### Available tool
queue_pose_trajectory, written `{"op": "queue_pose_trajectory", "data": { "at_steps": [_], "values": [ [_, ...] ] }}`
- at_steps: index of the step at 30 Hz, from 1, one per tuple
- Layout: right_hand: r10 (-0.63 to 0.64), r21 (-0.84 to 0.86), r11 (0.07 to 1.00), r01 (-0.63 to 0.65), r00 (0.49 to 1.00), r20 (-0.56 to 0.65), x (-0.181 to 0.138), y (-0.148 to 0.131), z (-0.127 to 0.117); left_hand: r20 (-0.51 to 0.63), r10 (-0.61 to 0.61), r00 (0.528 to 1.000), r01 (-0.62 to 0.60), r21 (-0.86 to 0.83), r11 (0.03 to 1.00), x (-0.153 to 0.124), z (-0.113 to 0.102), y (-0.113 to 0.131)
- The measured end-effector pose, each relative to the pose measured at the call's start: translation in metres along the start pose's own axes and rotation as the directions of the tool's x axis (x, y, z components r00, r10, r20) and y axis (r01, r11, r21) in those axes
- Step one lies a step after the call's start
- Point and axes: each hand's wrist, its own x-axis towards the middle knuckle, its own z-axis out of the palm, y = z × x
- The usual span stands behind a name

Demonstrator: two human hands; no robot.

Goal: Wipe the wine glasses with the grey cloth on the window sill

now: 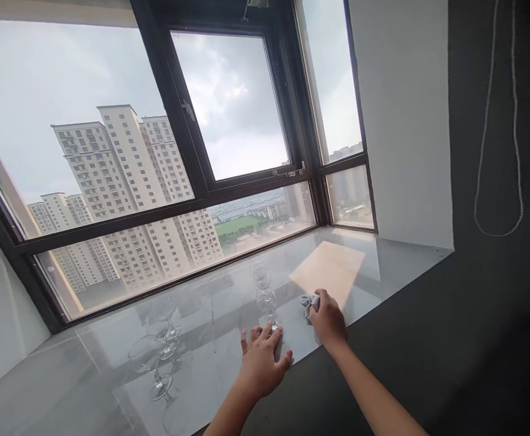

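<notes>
My left hand (pixel 264 362) reaches over the windowsill with its fingers spread, its fingertips at the foot of a clear stemmed glass (pixel 266 299). Whether they press on the foot or only rest beside it I cannot tell. Bunched in my closed right hand (pixel 329 320) is a grey cloth (pixel 309 309), low over the sill to the right of that glass. Just behind the first glass is another stemmed glass (pixel 261 276). Over to the left, several more clear glasses stand in a group, the nearest being a stemmed glass (pixel 144 353).
The glossy grey windowsill (pixel 229 387) reflects the window and carries a bright patch of light. Dark window frames (pixel 111 227) border its far side. At the right, a looped cord (pixel 475 206) hangs by the dark wall. The sill's front edge runs below my hands.
</notes>
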Motion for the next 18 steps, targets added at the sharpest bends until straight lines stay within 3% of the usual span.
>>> {"op": "queue_pose_trajectory", "data": {
  "at_steps": [5,18],
  "values": [
    [0.001,-0.002,1.000,-0.001,1.000,0.020,0.000,0.003,0.001,-0.002,-0.095,0.995,0.095,0.020,0.995,-0.014,-0.019,-0.031],
    [-0.003,-0.078,0.997,0.007,0.998,0.056,-0.001,0.007,0.000,-0.109,-0.373,0.922,0.383,0.098,0.919,0.008,-0.034,-0.132]
  ]
}}
